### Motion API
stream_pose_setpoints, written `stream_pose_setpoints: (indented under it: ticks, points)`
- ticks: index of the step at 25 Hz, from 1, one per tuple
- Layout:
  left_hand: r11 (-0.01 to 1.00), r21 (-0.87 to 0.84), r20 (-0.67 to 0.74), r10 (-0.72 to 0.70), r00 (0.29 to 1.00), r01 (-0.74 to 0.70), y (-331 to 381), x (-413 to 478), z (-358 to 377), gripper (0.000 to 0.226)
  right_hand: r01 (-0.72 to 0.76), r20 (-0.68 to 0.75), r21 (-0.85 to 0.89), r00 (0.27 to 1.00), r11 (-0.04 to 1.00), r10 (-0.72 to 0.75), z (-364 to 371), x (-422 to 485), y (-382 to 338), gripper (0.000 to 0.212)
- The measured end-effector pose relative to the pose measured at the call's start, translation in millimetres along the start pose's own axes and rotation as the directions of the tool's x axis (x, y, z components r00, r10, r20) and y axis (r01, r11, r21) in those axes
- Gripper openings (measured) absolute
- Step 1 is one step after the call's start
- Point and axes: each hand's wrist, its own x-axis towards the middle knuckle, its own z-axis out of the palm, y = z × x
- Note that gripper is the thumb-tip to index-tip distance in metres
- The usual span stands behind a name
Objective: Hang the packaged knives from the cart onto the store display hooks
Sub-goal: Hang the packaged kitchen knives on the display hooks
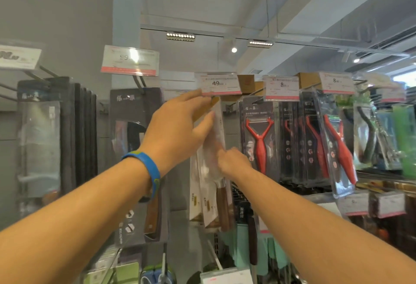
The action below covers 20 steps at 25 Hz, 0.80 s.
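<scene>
Head view: price tag over packaged knife, red peelers alongside.

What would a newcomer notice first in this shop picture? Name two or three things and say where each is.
Two bare arms reach up at centre, where the left hand and the right hand hold a knife pack under the 49 price tag. A blue wristband rings the left wrist. Bright red peelers hang just right of the pack.
</scene>
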Motion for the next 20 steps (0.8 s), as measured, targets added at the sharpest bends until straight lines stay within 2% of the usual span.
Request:
stream_pose_setpoints:
  ticks: [3,5,6,7,9,11,13,14,16,20]
  points:
    - [0.959,-0.265,-0.022,-0.107,0.994,0.097,10,-27,12,0.037,0.196,-0.240,-0.064,0.949,0.979,-0.206,-25,-39,12,0.051]
    - [0.865,-0.465,0.050,-0.188,0.981,0.190,23,-52,27,0.030,0.310,-0.276,-0.073,0.907,0.948,-0.318,-51,-74,29,0.035]
    - [0.785,-0.569,0.131,-0.209,0.969,0.246,32,-70,38,0.025,0.346,-0.254,0.012,0.908,0.938,-0.332,-67,-95,40,0.030]
    - [0.696,-0.650,0.227,-0.204,0.952,0.304,42,-91,50,0.022,0.346,-0.235,0.100,0.919,0.933,-0.316,-85,-117,57,0.027]
    - [0.536,-0.733,0.407,-0.149,0.901,0.419,66,-138,76,0.021,0.254,-0.201,0.217,0.956,0.942,-0.212,-116,-172,100,0.023]
    - [0.374,-0.749,0.559,-0.086,0.824,0.547,103,-188,101,0.019,0.078,-0.219,0.286,0.976,0.955,-0.015,-140,-241,157,0.018]
    - [0.262,-0.696,0.696,0.015,0.718,0.668,144,-238,123,0.018,-0.099,-0.282,0.337,0.938,0.936,0.200,-152,-318,213,0.017]
    - [0.235,-0.663,0.743,0.088,0.664,0.711,165,-265,134,0.020,-0.198,-0.321,0.351,0.893,0.915,0.316,-153,-358,240,0.015]
    - [0.217,-0.573,0.814,0.262,0.518,0.790,216,-326,149,0.016,-0.375,-0.408,0.395,0.746,0.838,0.526,-150,-451,290,0.012]
    - [0.252,-0.300,0.852,0.504,0.140,0.920,310,-467,135,0.011,-0.621,-0.491,0.518,0.346,0.588,0.799,-128,-656,333,0.014]
